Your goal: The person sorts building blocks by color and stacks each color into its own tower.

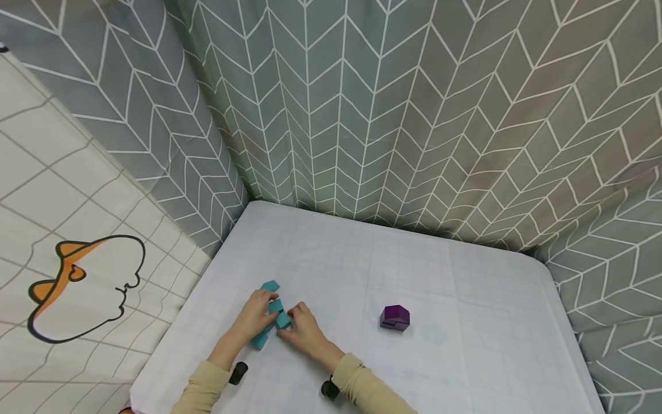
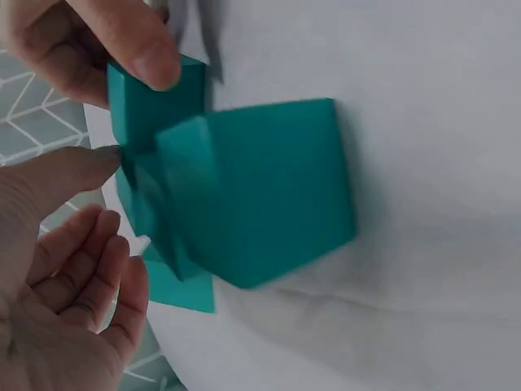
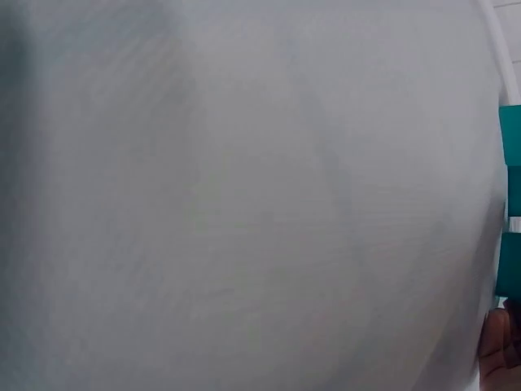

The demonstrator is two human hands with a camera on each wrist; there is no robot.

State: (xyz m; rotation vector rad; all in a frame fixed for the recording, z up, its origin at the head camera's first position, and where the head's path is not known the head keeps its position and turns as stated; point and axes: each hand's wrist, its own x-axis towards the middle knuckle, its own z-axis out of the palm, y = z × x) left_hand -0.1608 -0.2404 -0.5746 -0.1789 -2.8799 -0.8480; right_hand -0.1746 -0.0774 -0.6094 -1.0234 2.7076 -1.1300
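Several teal blocks lie close together at the left of the table in the head view. My left hand (image 1: 252, 317) has its index finger and thumb on either side of a middle teal block (image 1: 276, 305). From the right, my right hand (image 1: 307, 332) pinches the adjoining teal block (image 1: 283, 320). In the left wrist view, the right thumb (image 2: 155, 65) presses on an angular teal piece (image 2: 167, 102), while the left thumb (image 2: 98, 165) touches the cluster's edge. A larger five-sided teal block (image 2: 269, 191) is nearest that camera. Teal blocks (image 3: 511, 265) barely enter the right wrist view.
A purple block shape (image 1: 395, 318) stands apart on the white-covered table (image 1: 465, 322), to the right of the hands. Other teal pieces lie beyond the left hand (image 1: 270, 286) and nearer the body (image 1: 260, 341). Patterned curtains (image 1: 362, 115) border the table.
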